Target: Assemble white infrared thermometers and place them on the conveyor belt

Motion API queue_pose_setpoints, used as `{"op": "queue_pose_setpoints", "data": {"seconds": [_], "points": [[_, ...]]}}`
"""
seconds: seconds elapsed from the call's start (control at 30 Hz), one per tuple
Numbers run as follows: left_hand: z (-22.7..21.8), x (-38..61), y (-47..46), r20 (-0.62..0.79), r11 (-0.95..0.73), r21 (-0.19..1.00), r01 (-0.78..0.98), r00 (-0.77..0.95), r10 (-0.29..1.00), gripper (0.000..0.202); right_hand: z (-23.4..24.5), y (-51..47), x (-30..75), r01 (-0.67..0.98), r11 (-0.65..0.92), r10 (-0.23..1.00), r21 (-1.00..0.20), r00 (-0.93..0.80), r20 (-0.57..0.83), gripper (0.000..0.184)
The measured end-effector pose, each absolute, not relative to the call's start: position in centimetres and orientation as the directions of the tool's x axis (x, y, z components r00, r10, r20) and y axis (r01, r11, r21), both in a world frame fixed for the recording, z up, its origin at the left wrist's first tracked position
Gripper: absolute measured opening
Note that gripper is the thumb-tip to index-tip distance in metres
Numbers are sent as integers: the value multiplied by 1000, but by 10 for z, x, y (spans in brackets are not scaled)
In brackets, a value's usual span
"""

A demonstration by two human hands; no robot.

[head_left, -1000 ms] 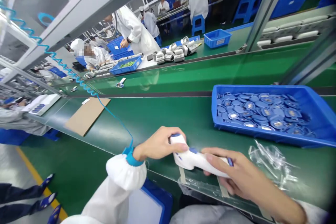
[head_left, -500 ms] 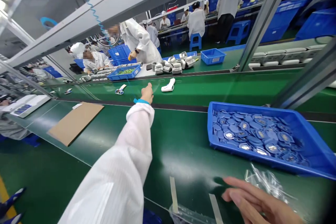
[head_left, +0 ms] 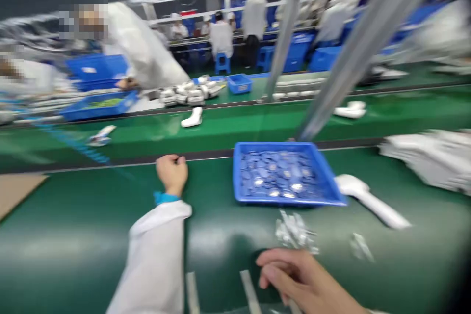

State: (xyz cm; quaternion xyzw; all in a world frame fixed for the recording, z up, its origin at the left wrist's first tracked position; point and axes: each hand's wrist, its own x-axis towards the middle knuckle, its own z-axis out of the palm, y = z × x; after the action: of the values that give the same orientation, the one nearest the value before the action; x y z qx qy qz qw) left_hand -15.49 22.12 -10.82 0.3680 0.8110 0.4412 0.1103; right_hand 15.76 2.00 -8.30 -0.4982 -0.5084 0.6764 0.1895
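Observation:
The picture is smeared by motion. My left hand (head_left: 171, 173) is stretched out over the green table near the dark strip before the conveyor belt (head_left: 235, 130). Its fingers are curled and nothing shows in them. A white handheld device (head_left: 192, 117) lies on the belt beyond it, apart from the hand. My right hand (head_left: 301, 279) rests at the near edge of the table, fingers loosely bent with nothing seen in them. Crumpled clear plastic bags (head_left: 294, 231) lie just beyond it.
A blue tray (head_left: 290, 198) of small blue and silver parts stands mid-table. A second white device (head_left: 371, 202) lies at its right, and a pile of white devices (head_left: 434, 157) lies far right. Cardboard (head_left: 14, 191) lies at left. A slanted metal post (head_left: 353, 54) rises behind the tray. Other workers stand beyond the belt.
My left hand carried the white device out, left it on the belt and has drawn back with fingers curled. My view has swung right. The right hand stays at the near edge.

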Motion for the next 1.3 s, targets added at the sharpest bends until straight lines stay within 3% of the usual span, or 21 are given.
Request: {"op": "queue_pose_setpoints", "data": {"seconds": [0.1,0.17,0.23,0.3,0.33,0.4,0.5,0.67,0.83,1.1,1.23,1.3], "points": [[-109,-160,233,135,376,762,527,-698,703,17,-61,33,199,244,-375,749,-894,-488,-447,55],[-117,-167,246,125,390,746,540,-688,715,18,-45,44,249,303,-332,801,-893,-409,-437,54],[-128,-175,254,157,424,668,611,-673,723,16,-26,57,309,440,-284,899,-852,-188,-396,55],[-137,-183,256,179,459,574,679,-650,738,15,-10,77,371,669,-303,952,-679,184,-244,53],[-141,-186,256,187,469,536,702,-641,745,16,-4,90,398,706,-349,934,-616,314,-170,50],[-145,-189,256,199,477,503,720,-634,747,17,3,120,443,735,-450,871,-507,487,-67,43],[-145,-189,256,208,466,500,730,-624,753,19,2,161,478,738,-560,802,-376,597,-23,36],[-140,-185,255,236,443,519,731,-621,747,20,-16,188,480,768,-575,811,-283,580,-72,35],[-140,-184,257,213,459,517,722,-628,748,15,-38,178,462,855,-464,885,-230,459,-79,30],[-136,-177,258,226,437,567,699,-642,733,10,-72,148,406,929,-247,964,-275,264,25,20],[-136,-176,252,254,388,583,714,-614,748,10,-60,128,395,933,-209,956,-293,258,141,47],[-136,-174,249,269,353,591,726,-589,762,11,-58,105,387,939,-181,947,-292,246,205,50]]}}
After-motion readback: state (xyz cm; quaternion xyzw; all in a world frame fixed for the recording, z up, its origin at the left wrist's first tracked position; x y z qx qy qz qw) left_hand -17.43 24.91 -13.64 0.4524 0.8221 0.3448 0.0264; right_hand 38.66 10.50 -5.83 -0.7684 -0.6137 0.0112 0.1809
